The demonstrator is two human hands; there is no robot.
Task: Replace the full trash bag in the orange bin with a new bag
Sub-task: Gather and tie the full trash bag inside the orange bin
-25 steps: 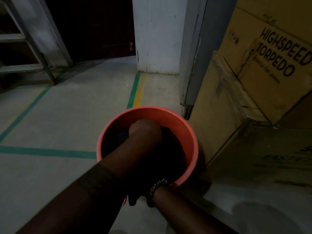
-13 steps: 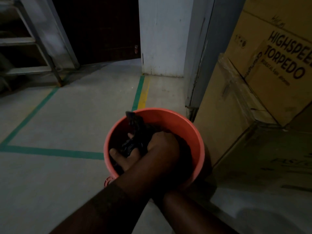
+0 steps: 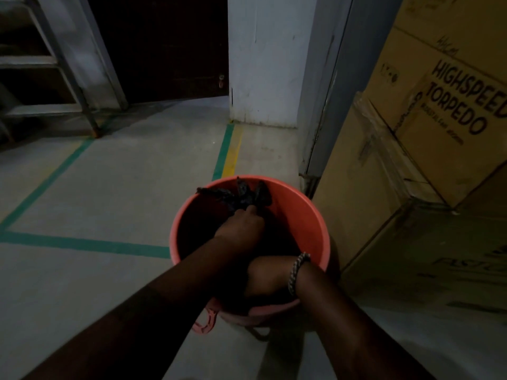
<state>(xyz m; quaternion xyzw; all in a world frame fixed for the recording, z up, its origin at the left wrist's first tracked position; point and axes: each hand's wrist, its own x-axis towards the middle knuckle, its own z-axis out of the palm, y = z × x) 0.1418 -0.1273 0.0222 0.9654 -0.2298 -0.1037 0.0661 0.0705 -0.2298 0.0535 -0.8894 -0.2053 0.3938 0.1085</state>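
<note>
The orange bin point(image 3: 304, 215) stands on the floor in front of me, beside stacked cartons. A black trash bag point(image 3: 242, 194) lies inside it, its crumpled top bunched up toward the far rim. My left hand point(image 3: 241, 224) reaches into the bin and grips that gathered top. My right hand point(image 3: 267, 278), a bracelet on its wrist, dips into the bin at the near rim. Its fingers are lost in the dark inside, so what they hold is hidden.
Large cardboard cartons point(image 3: 439, 133) rise close on the right of the bin. A white pillar point(image 3: 263, 64) and a grey door frame point(image 3: 326, 91) stand behind. A metal ladder point(image 3: 68, 78) is at the far left. Green and yellow tape lines point(image 3: 227, 152) mark the concrete floor.
My left hand has pulled the bag's gathered top toward the far rim. My right hand has come out from under the left arm to the near rim.
</note>
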